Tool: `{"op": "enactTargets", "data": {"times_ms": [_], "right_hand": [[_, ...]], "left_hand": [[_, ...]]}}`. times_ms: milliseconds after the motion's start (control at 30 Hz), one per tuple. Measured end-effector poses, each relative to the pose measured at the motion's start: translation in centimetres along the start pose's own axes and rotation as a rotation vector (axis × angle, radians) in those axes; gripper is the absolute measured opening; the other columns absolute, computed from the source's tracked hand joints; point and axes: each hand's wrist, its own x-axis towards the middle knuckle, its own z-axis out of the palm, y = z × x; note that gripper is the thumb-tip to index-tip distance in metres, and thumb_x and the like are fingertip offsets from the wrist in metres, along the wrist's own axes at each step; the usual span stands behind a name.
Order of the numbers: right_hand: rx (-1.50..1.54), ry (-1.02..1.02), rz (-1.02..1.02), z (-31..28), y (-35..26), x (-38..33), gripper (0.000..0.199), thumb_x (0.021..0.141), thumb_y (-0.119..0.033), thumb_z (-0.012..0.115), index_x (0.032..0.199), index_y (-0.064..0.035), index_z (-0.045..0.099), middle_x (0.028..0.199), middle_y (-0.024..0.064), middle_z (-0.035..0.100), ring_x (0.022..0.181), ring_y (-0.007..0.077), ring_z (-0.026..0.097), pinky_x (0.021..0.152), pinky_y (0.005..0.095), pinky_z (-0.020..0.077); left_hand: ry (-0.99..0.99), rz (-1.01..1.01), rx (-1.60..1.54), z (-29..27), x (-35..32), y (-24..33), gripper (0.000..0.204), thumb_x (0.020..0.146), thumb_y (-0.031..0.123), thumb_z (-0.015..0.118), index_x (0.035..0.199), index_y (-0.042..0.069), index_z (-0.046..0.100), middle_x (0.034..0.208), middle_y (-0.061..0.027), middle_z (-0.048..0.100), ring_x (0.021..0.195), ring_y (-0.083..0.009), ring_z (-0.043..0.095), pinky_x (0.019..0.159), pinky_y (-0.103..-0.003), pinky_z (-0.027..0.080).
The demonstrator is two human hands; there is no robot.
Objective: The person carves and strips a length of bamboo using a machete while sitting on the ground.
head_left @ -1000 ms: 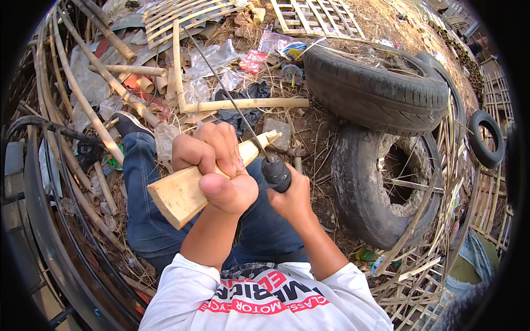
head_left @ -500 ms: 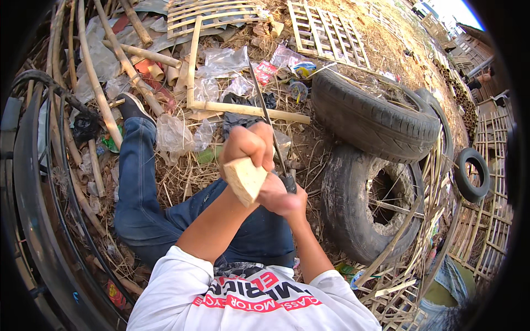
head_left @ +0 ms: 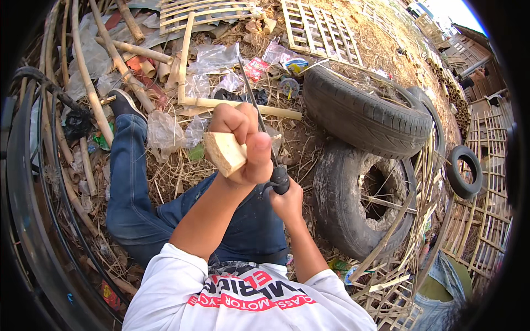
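Note:
My left hand (head_left: 243,129) is closed around a pale piece of split bamboo (head_left: 225,154), whose cut end points up toward me. Just to its right and lower, my right hand (head_left: 288,199) grips the black handle (head_left: 280,180) of a knife with a long, narrow, dark blade (head_left: 255,96). The blade slants up and to the left, passing close behind my left hand. Whether it touches the bamboo cannot be made out. My legs in blue jeans (head_left: 130,182) are bent beneath my arms.
Two worn tyres (head_left: 364,110) lie at my right, one partly over another. Bamboo poles (head_left: 88,71) and a black curved frame (head_left: 33,204) stand at the left. Ahead are plastic scraps, a bamboo strip (head_left: 243,106) and a slatted panel (head_left: 320,32). Thin strips (head_left: 408,243) heap at lower right.
My hands have drawn apart, the left going up and left with the bamboo. The left thumb, knife handle and right hand now show more. The whole view has shifted slightly.

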Motion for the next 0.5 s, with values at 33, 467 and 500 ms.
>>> {"op": "enactTargets", "data": {"times_ms": [33,467,500], "right_hand": [[0.054,0.015,-0.060,-0.7,-2.0,-0.1,0.024,0.065,-0.006,0.063,0.088,0.0011,0.060,0.074,0.0219,0.063,0.075,0.0409,0.063,0.066,0.0397,0.0488],[0.038,0.000,-0.111,-1.0,-3.4,-0.3,0.028,0.063,-0.008,0.064,0.091,-0.0029,0.061,0.074,0.0210,0.064,0.075,0.0425,0.061,0.067,0.0437,0.0488],[0.080,0.012,-0.157,-1.3,-4.4,-0.4,0.027,0.062,-0.007,0.064,0.087,-0.0021,0.060,0.071,0.0198,0.063,0.073,0.0422,0.061,0.065,0.0419,0.0488]], "left_hand": [[-0.019,0.046,0.121,0.4,0.5,-0.1,0.045,0.088,0.042,0.058,0.075,0.010,0.028,0.054,0.0029,0.029,0.045,-0.0053,0.022,0.043,-0.021,0.020],[-0.004,0.060,0.120,0.1,0.6,0.9,0.046,0.092,0.046,0.052,0.075,0.011,0.028,0.052,0.0019,0.033,0.042,-0.0055,0.027,0.041,-0.019,0.022],[-0.016,0.058,0.122,0.2,0.2,1.1,0.046,0.091,0.046,0.052,0.074,0.011,0.028,0.052,0.0016,0.033,0.042,-0.0059,0.027,0.041,-0.019,0.023]]}}
